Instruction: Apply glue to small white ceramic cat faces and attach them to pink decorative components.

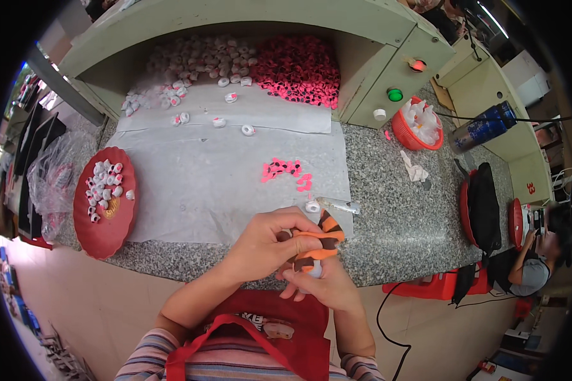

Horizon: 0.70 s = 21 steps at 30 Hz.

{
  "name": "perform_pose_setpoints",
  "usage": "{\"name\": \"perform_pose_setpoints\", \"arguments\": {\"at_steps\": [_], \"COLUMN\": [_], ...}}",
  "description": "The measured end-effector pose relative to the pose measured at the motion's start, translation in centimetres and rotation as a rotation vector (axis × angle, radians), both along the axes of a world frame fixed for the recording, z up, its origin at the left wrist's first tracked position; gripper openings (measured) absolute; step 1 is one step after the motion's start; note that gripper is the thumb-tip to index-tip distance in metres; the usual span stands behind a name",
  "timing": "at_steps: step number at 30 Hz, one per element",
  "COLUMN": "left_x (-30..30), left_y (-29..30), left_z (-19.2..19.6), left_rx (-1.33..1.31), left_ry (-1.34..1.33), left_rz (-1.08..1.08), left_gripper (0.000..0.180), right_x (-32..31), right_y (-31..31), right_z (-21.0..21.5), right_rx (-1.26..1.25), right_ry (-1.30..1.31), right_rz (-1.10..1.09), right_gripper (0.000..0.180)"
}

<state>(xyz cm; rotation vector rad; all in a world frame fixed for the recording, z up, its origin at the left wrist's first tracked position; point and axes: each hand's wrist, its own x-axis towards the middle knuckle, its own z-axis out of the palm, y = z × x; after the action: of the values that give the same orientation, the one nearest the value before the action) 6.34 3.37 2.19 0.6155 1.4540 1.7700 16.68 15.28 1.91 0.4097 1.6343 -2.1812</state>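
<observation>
Closest in, both hands meet at the counter's near edge: the left hand (264, 244) clenches over an orange-and-brown striped soft piece (314, 241), while the right hand (321, 286) cups it from below, fingers curled around a small white part. Just beyond lie a loose white ring (312, 206) and a short row of pink pieces (285, 170). By my judgement little is done: only a red plate (105, 209) of white pieces looks sorted, and big white (203, 60) and pink heaps (299, 66) wait behind.

Bright, even light; fisheye-bent edges.
</observation>
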Motion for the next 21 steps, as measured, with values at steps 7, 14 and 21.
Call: {"name": "perform_pose_setpoints", "arguments": {"at_steps": [7, 14, 21], "left_x": [0.0, -2.1, -1.9], "left_y": [-0.9, -1.6, 5.9], "left_z": [0.0, 0.9, 2.0], "left_rx": [0.082, 0.075, 0.385], "left_ry": [-0.051, -0.118, -0.036], "left_rz": [0.195, 0.38, 0.2], "left_gripper": [0.008, 0.01, 0.048], "right_x": [0.6, 2.3, 4.6], "right_y": [-1.9, -0.7, -0.3], "right_z": [-1.3, -1.0, -0.5], "right_rx": [0.267, -0.006, 0.012], "right_ry": [0.323, 0.219, 0.287], "right_rz": [-0.491, -0.387, -0.654], "right_gripper": [0.03, 0.028, 0.031]}}
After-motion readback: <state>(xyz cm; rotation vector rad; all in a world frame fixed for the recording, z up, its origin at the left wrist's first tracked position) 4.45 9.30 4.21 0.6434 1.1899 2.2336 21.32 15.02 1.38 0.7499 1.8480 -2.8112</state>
